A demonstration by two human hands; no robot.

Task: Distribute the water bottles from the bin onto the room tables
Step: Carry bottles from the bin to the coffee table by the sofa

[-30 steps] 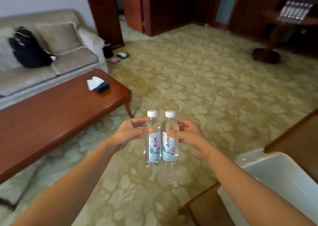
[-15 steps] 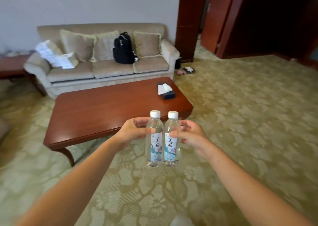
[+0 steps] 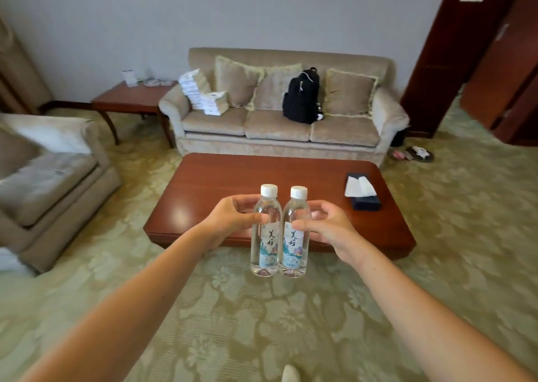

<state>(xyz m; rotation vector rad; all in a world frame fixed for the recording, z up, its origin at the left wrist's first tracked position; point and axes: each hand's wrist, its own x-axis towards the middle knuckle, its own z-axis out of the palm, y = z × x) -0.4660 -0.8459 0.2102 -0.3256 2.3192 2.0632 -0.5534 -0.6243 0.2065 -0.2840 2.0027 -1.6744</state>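
Out in front of the long dark-red wooden coffee table (image 3: 227, 177), the left hand (image 3: 230, 221) gripped one clear plastic water bottle with a white cap (image 3: 265, 231) and the right hand (image 3: 326, 226) gripped its twin (image 3: 294, 233), both upright and touching side by side. Half a second earlier the table sat off to the left; now it was dead ahead, with the white plastic bin out of view. So I'd guess the carry was nearly over and setting them down was next, well clear of the dark tissue box (image 3: 364, 198).

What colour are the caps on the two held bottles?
White, on both bottles' caps, clearest in the head view.
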